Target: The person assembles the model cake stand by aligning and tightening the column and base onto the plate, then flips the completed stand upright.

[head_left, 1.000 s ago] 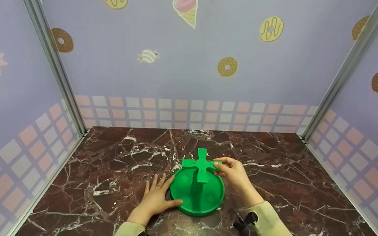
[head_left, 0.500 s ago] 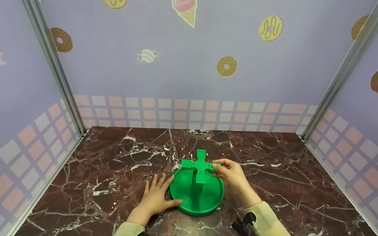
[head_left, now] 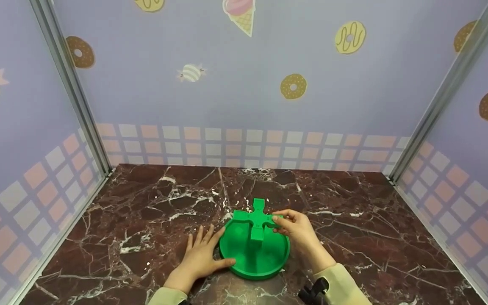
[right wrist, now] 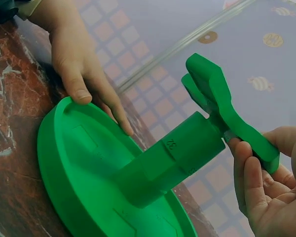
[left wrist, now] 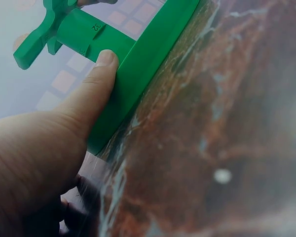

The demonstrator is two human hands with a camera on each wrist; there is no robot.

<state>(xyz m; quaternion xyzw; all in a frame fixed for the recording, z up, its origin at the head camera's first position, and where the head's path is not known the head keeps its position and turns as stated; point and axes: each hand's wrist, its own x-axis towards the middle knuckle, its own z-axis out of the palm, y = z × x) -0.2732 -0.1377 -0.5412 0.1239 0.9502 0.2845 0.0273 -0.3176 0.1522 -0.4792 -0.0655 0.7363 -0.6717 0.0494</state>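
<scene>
The green round base (head_left: 273, 256) lies flat on the dark red, white-veined marbled surface (head_left: 142, 220), at the near side and slightly right of the middle. Its raised rim runs all round. From inside it rises a thick green column (right wrist: 170, 160), marked "32" near its upper end. At the column's top sits a green cross-shaped piece (head_left: 259, 219) with four arms, pointing left, right, near and far; whether it is fully seated cannot be told. Small marks on the arms are too small to read.

The left hand (head_left: 201, 255) rests against the left side of the base with its fingers spread and straight; the thumb touches the rim at the near left, and the fingertips reach the rim farther up the left side. It steadies nothing in a curled grip. The right hand (head_left: 299, 227) pinches the right arm of the cross-shaped piece between thumb and fingers.

Both forearms wear pale yellow sleeves (head_left: 345, 283), and a black device (head_left: 314, 291) sits at the right wrist. At the far side stands a lilac wall (head_left: 244, 101) printed with sweets above pink and white squares, and metal posts (head_left: 72, 89) mark its left and right corners.
</scene>
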